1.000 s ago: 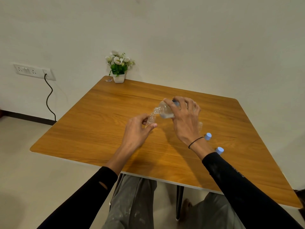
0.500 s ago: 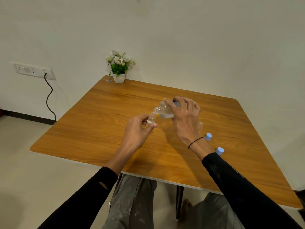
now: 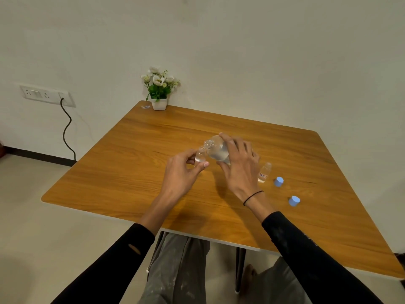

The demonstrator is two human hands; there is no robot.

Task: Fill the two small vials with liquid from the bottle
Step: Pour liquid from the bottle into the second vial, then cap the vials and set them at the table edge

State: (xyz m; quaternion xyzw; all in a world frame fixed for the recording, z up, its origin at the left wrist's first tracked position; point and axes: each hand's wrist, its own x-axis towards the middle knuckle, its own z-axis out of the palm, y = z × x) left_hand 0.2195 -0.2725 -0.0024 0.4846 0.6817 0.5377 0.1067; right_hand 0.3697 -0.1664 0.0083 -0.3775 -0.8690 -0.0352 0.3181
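Observation:
My left hand (image 3: 183, 172) pinches a small clear vial (image 3: 200, 155) over the middle of the wooden table (image 3: 131, 167). My right hand (image 3: 238, 165) grips a clear bottle (image 3: 215, 150), tilted with its open mouth just above and to the right of the vial's mouth. Liquid shows in the bottle's lower side and in the vial. A second small vial (image 3: 264, 172) with a label stands on the table right of my right hand. Two light blue caps (image 3: 279, 181) (image 3: 294, 201) lie further right.
A small white pot of white flowers (image 3: 159, 89) stands at the table's far left corner, with a small wrapper (image 3: 145, 107) beside it. A wall socket (image 3: 47, 94) with a black cable is on the left wall. The table's front edge runs above my knees.
The bottle's mouth has lifted slightly away from the vial. My right hand has shifted so the second vial now shows beside it.

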